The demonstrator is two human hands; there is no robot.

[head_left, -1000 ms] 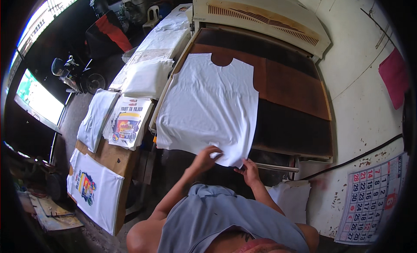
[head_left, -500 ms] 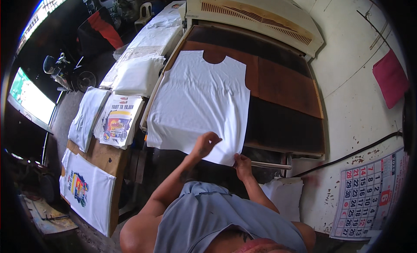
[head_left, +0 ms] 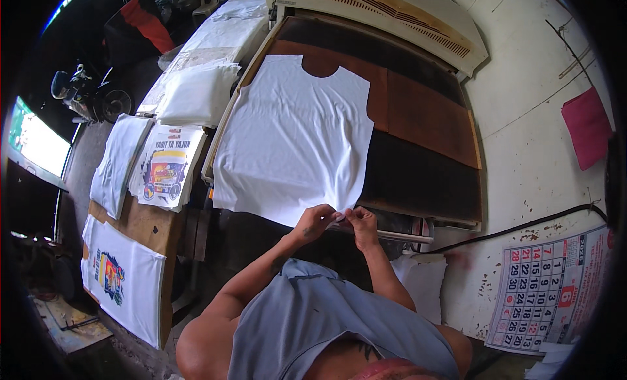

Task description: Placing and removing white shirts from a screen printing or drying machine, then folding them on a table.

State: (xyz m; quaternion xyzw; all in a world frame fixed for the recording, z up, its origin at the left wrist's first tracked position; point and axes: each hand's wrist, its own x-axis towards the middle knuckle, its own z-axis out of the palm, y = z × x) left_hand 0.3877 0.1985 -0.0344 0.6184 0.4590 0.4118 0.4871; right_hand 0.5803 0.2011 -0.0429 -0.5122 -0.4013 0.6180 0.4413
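Note:
A white shirt-shaped fabric panel with a neck cutout lies wrinkled over the left part of a flat press bed covered in dark and brown sheets. At its bottom right corner, near the bed's front edge, my left hand and my right hand meet, both with fingers pinched on the fabric's hem. The corner is bunched between their fingertips. A metal bar runs just behind my right hand.
Left are white fabric stacks, printed sheets and a printed panel on a brown board. A vented housing tops the press's back. A motorcycle stands far left; a wall calendar and pink cloth hang right.
My left hand has moved right to meet my right hand at the panel's corner and now pinches it. My right hand has come up slightly. The view has shifted a little.

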